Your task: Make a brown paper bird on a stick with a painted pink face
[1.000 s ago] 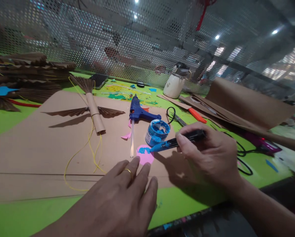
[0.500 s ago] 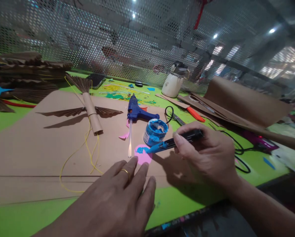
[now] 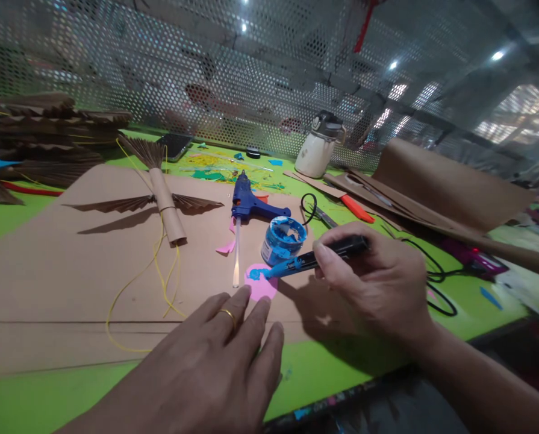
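Note:
A black marker pen [image 3: 332, 253], its front end coated in blue paint, is gripped in my right hand [image 3: 382, 283]. Its tip rests on a pink paper circle [image 3: 262, 289], where a blotch of blue paint covers the upper part. My left hand [image 3: 219, 349] lies palm down with fingers stretched, the fingertips at the circle's lower edge. Just behind the circle stands an open jar of blue paint [image 3: 283, 242]. A blue glue gun [image 3: 253, 202] with a clear glue stick [image 3: 236, 253] lies further back on the brown paper sheet [image 3: 70, 271].
On the left lies a brown paper bird [image 3: 167, 205] with pleated wings and yellow string. A phone [image 3: 175, 147], a white bottle [image 3: 315, 147] and an orange-handled cutter [image 3: 357, 208] are at the back. Rolled brown paper [image 3: 445, 187] and a cabled purple tool [image 3: 481, 263] sit right.
The marker tip has shifted slightly left over the pink circle, along the blue paint. My left hand has stayed in place, and the view has moved very little.

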